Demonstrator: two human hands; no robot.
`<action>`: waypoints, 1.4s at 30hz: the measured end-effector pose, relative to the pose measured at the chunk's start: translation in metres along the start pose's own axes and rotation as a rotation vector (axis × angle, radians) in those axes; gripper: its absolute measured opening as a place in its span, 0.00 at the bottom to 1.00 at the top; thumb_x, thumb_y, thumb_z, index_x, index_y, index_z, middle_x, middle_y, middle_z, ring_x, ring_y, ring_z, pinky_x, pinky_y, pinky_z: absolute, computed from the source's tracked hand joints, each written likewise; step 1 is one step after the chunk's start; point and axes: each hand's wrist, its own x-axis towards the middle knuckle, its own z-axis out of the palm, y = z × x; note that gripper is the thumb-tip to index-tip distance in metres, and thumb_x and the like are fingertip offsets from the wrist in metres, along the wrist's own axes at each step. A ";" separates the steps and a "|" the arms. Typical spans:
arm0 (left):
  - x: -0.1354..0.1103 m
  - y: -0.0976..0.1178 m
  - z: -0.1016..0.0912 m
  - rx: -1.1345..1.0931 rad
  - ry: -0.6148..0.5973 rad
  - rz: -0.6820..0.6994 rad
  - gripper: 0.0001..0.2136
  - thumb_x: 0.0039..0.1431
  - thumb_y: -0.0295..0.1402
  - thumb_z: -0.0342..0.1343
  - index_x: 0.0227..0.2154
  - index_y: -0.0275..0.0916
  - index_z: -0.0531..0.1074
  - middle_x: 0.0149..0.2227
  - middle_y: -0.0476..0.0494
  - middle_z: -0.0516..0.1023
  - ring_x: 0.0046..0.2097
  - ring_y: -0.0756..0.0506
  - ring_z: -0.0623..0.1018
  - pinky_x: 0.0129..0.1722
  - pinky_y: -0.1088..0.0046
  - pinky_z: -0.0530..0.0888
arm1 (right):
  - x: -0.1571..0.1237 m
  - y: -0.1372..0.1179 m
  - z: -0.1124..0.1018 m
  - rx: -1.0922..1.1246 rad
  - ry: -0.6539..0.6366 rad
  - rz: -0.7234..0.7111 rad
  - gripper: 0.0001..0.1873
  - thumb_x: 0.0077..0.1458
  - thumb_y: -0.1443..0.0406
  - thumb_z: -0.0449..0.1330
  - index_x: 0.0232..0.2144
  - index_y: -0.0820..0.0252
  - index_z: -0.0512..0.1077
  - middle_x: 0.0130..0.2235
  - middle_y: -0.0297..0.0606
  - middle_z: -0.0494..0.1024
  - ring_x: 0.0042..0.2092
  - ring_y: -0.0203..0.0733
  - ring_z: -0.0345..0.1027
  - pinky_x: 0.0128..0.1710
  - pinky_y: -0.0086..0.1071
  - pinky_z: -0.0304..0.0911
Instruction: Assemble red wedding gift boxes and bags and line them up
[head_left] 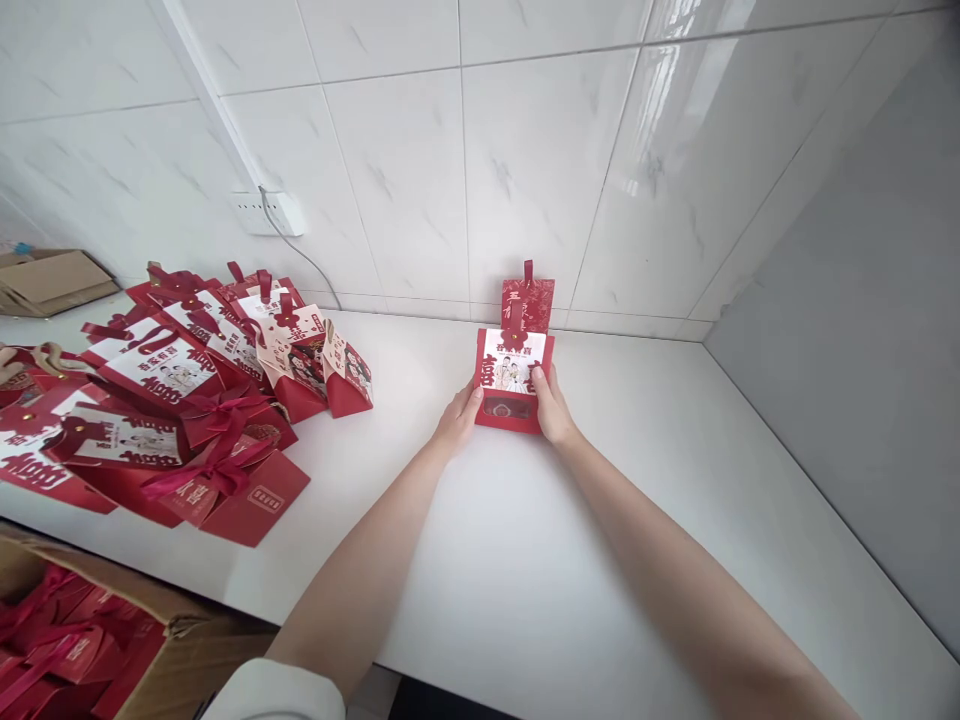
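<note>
A red gift box (501, 411) with a white illustrated front panel and a small window stands upright on the white table, close to the wall. My left hand (457, 418) grips its left side, thumb at the front edge. On the right side my right hand (553, 405) holds it, with the thumb pressed on the white panel. Directly behind it rises another red box (541, 292) with a ribbon loop on top; its lower part is hidden. The fingers behind the held box do not show.
Many similar red gift boxes (161, 370) are crowded on the table's left side. Below them, an open cardboard carton (195, 660) holds more red boxes with ribbons. A flattened piece of cardboard (56, 280) lies far left. A cable runs from a wall socket (268, 213) down behind the table.
</note>
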 end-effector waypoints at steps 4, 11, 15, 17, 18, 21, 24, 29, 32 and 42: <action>0.002 -0.003 -0.003 -0.048 0.148 -0.080 0.27 0.63 0.54 0.43 0.54 0.43 0.71 0.54 0.41 0.75 0.59 0.38 0.71 0.59 0.57 0.68 | -0.008 0.005 0.002 0.228 -0.109 0.179 0.32 0.64 0.46 0.44 0.63 0.55 0.55 0.61 0.43 0.67 0.58 0.44 0.67 0.54 0.45 0.65; 0.001 -0.002 -0.005 -0.088 0.129 -0.094 0.27 0.64 0.54 0.41 0.55 0.45 0.69 0.55 0.44 0.74 0.60 0.39 0.70 0.60 0.58 0.66 | -0.005 -0.006 -0.003 0.369 -0.177 0.230 0.33 0.64 0.45 0.41 0.61 0.59 0.59 0.61 0.45 0.67 0.57 0.45 0.67 0.56 0.45 0.63; 0.002 -0.004 -0.005 -0.099 0.144 -0.103 0.26 0.64 0.54 0.42 0.55 0.44 0.69 0.55 0.44 0.74 0.58 0.39 0.72 0.58 0.59 0.69 | -0.005 -0.008 -0.003 0.364 -0.160 0.211 0.32 0.64 0.45 0.42 0.60 0.59 0.61 0.60 0.45 0.68 0.58 0.46 0.67 0.57 0.44 0.63; 0.002 -0.005 -0.005 -0.105 0.143 -0.109 0.26 0.64 0.54 0.42 0.55 0.44 0.69 0.55 0.44 0.74 0.58 0.39 0.72 0.59 0.58 0.68 | -0.006 -0.010 -0.004 0.317 -0.158 0.197 0.33 0.64 0.45 0.40 0.60 0.59 0.62 0.61 0.45 0.68 0.59 0.46 0.65 0.57 0.44 0.62; 0.002 -0.006 -0.005 -0.108 0.141 -0.109 0.26 0.64 0.54 0.42 0.56 0.45 0.68 0.56 0.44 0.74 0.58 0.40 0.72 0.59 0.58 0.68 | -0.006 -0.011 -0.005 0.294 -0.160 0.193 0.34 0.64 0.44 0.39 0.60 0.59 0.62 0.61 0.44 0.68 0.59 0.46 0.65 0.57 0.44 0.62; 0.002 -0.007 -0.006 -0.107 0.134 -0.108 0.26 0.64 0.54 0.42 0.56 0.45 0.67 0.56 0.44 0.73 0.58 0.40 0.72 0.59 0.59 0.67 | -0.006 -0.012 -0.006 0.267 -0.153 0.191 0.35 0.64 0.43 0.38 0.60 0.58 0.63 0.60 0.44 0.69 0.58 0.46 0.66 0.57 0.44 0.63; 0.001 -0.006 -0.006 -0.089 0.131 -0.124 0.26 0.63 0.55 0.42 0.56 0.45 0.68 0.56 0.44 0.73 0.58 0.39 0.72 0.58 0.59 0.68 | -0.006 -0.010 -0.005 0.343 -0.136 0.212 0.33 0.63 0.44 0.44 0.59 0.57 0.63 0.59 0.43 0.70 0.58 0.47 0.67 0.57 0.45 0.63; -0.002 0.001 -0.003 -0.057 0.151 -0.166 0.27 0.63 0.55 0.42 0.56 0.46 0.68 0.56 0.44 0.74 0.57 0.39 0.73 0.58 0.58 0.68 | -0.005 -0.002 -0.004 0.495 -0.142 0.273 0.30 0.61 0.46 0.52 0.60 0.53 0.63 0.62 0.37 0.66 0.60 0.48 0.64 0.60 0.43 0.60; -0.003 0.008 -0.002 -0.037 0.155 -0.189 0.27 0.64 0.55 0.40 0.57 0.45 0.67 0.57 0.44 0.73 0.58 0.39 0.72 0.60 0.57 0.66 | -0.005 -0.001 -0.004 0.505 -0.118 0.279 0.28 0.61 0.46 0.52 0.58 0.50 0.66 0.61 0.32 0.68 0.61 0.48 0.62 0.62 0.44 0.57; -0.014 0.011 0.009 0.109 -0.089 0.339 0.37 0.63 0.54 0.42 0.69 0.43 0.39 0.70 0.42 0.47 0.69 0.38 0.54 0.67 0.59 0.55 | -0.006 -0.006 -0.002 1.031 -0.120 0.566 0.24 0.58 0.45 0.54 0.48 0.49 0.73 0.54 0.31 0.76 0.59 0.48 0.66 0.60 0.45 0.62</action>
